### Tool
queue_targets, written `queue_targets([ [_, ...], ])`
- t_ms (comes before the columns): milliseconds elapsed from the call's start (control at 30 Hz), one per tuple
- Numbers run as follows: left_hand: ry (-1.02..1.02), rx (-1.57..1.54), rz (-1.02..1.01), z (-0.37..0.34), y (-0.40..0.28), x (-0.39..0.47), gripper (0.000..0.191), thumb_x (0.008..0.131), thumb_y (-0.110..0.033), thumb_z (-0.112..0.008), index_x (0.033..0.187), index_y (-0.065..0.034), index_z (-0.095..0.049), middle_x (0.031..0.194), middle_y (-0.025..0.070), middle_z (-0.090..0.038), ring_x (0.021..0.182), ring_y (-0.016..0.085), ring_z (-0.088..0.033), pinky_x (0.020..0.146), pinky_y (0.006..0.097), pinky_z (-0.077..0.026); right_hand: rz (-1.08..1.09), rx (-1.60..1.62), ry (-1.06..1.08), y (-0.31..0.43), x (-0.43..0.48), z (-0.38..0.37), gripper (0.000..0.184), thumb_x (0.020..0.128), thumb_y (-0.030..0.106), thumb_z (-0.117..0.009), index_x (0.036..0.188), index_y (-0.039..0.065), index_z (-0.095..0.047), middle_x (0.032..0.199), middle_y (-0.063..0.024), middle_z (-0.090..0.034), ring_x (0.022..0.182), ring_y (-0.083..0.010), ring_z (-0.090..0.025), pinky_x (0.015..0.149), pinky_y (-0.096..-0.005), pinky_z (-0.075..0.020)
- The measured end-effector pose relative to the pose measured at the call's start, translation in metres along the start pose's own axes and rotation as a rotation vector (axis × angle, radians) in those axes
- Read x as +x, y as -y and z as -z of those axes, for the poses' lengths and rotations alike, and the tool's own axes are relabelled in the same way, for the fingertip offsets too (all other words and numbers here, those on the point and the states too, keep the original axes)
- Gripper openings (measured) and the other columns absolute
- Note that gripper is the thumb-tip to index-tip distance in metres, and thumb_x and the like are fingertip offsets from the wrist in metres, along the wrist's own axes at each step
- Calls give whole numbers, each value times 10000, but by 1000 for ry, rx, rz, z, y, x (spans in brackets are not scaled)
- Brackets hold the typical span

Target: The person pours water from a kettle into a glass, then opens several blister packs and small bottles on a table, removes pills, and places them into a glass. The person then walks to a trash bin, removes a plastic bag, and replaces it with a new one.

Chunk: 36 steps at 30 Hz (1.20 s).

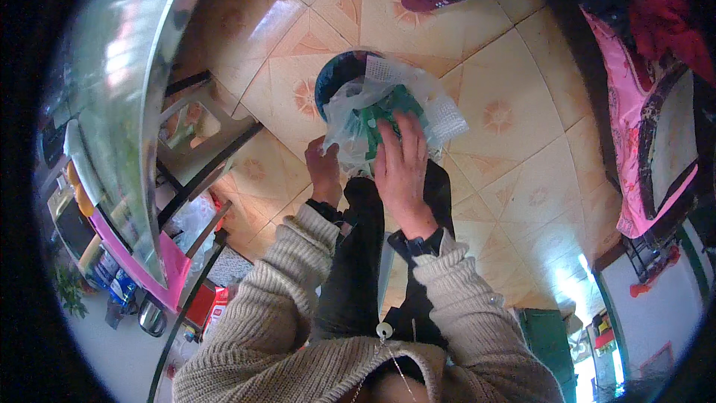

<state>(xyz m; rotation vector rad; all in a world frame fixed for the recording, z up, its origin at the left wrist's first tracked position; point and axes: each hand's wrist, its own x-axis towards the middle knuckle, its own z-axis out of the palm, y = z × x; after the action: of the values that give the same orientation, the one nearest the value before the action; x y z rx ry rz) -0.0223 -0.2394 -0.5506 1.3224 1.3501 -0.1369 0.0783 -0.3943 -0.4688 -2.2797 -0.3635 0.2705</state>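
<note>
A crumpled translucent plastic bag lies in front of my knees, partly over a dark round container on the floor. My left hand pinches the bag's near left edge between thumb and fingers. In the bag's mouth sits a bunched green sheet-like material, perhaps plastic. My right hand rests on it from above with fingers bent downward; whether they grip it is hidden. A white patterned sheet or bag part hangs out on the right.
A glass-topped table rises close on my left, with a pink cloth or sheet at its corner. Another person's shoe is on the tiled floor ahead. Pink fabric covers furniture at the right.
</note>
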Motion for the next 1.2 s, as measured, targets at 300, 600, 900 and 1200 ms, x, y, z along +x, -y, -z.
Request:
queue_targets([
  [300,-72,462,-611,-44,-22,86,493,691,-72,-645,1169,-36,-532,1119,205,-564,1050,354,-530,923,440,-406,462,-810,262,-40,121,-54,411,844,134,-521,1253,133,-565,1428,-130,-378,1390,-335,-227,1072,-671,-126],
  [600,-281,964,-690,-2,-50,98,214,803,-147,-581,991,-61,-526,835,195,-626,765,395,-604,672,491,-474,40,-70,540,-18,64,-81,119,789,126,-554,894,70,-549,839,-156,-622,815,-392,-615,767,-513,-466],
  [900,198,1407,-924,10,-45,141,154,865,-196,-546,963,-105,-470,781,136,-644,723,379,-629,598,487,-483,-248,364,451,17,17,-73,211,792,108,-562,951,35,-444,703,-248,-606,726,-456,-607,636,-553,-477],
  [1200,513,1281,-1052,17,-35,177,188,851,-159,-613,1021,-78,-618,908,144,-651,829,345,-639,703,427,-519,-488,503,578,2,-1,-37,186,801,53,-552,925,53,-414,723,-260,-543,776,-505,-541,614,-511,-435],
])
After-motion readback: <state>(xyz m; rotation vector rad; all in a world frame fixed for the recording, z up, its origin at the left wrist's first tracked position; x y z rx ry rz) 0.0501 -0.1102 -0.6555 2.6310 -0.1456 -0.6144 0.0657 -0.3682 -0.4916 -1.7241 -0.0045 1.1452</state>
